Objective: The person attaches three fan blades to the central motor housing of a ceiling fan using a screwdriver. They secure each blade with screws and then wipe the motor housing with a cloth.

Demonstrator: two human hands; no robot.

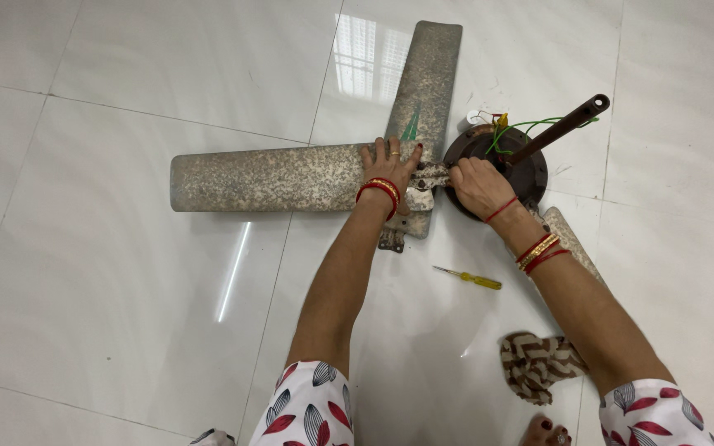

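Pressing flat, left hand (pixel 390 169) pins the stiff, likely heavy fan blade (pixel 274 177) near its bracket while right hand (pixel 477 186) fingers clench the motor hub (pixel 530 169) edge beside them.

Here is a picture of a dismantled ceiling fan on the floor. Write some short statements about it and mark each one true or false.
1. The left hand presses on a fan blade. True.
2. The screwdriver is in the right hand. False: it lies on the floor, between the arms.
3. Green wires come out of the motor hub. True.
4. The screwdriver handle is red. False: it is yellow.
5. A striped cloth lies under the right forearm. True.
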